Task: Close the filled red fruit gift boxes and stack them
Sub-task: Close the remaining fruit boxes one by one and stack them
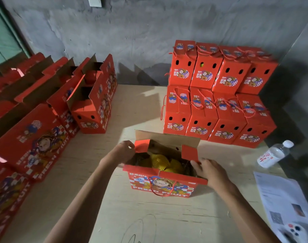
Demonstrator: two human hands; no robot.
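Status: we're mid-close on one box. The open box (164,172) sits on the counter (114,207) right in front of us, near long flap hanging outward with the rope handle (162,189) over its printed face. Far long flap (167,137) stands up, brown inside showing. Yellow-netted fruit (160,161) visible inside, so it's filled.

Our left hand (124,151) pinches the left end flap (141,146) at its edge, fingers curled on it. Our right hand (209,170) rests on the box's right end just below the right end flap (189,153); fingers look mostly straight, touching not gripping, though the flap hides the fingertips a bit.

Judgement: end flaps are being folded in first. Still left on this box: both end flaps down, long flaps over, top locked, then lift onto the pile.

Done so far: the closed stack (218,95) at the far right of the counter against the wall, two layers, four boxes across in each as far as we can see.

Left: a row of open boxes (90,100) along the left side, flaps up; can't tell from here whether they're filled. So roughly half through, by our read.

Also on the counter at right: water bottle (274,154), printed sheet (286,206).
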